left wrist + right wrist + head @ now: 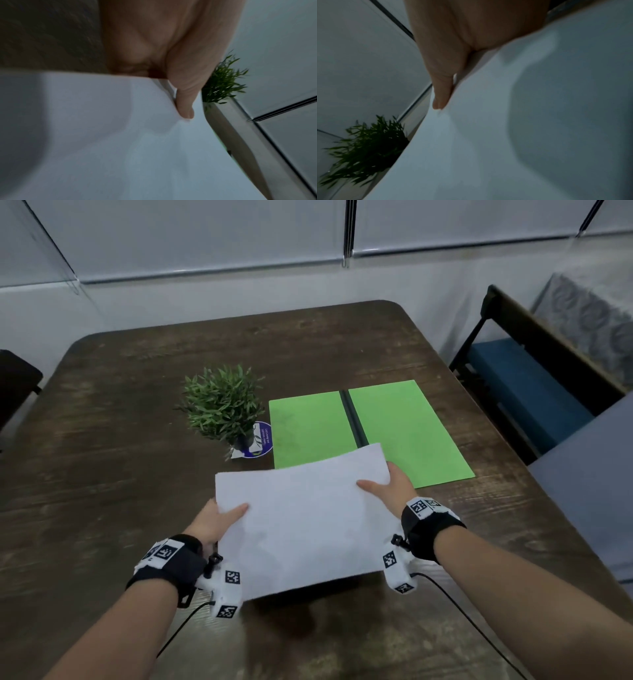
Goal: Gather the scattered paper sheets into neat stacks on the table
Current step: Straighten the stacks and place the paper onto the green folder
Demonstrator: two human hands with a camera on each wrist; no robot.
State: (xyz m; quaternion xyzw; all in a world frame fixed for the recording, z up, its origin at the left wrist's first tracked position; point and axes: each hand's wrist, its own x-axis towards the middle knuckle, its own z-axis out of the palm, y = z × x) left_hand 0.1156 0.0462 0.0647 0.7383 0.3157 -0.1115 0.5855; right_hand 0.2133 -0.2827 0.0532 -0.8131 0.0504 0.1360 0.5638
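Note:
A stack of white paper sheets (301,518) hangs above the dark wooden table (102,440), held level between both hands. My left hand (219,517) pinches its left edge, thumb on top, the other fingers hidden below. My right hand (387,486) pinches the right edge the same way. In the left wrist view the thumb (185,102) presses on the white paper sheets (120,135), whose layered edges show beside it. In the right wrist view the thumb (441,94) lies on the white paper sheets (505,135).
An open green folder (373,429) with a black spine lies flat beyond the stack. A small potted plant (226,405) stands to its left on a round coaster (263,440). A blue-seated chair (520,392) is at the right edge, another dark chair (17,385) at the left.

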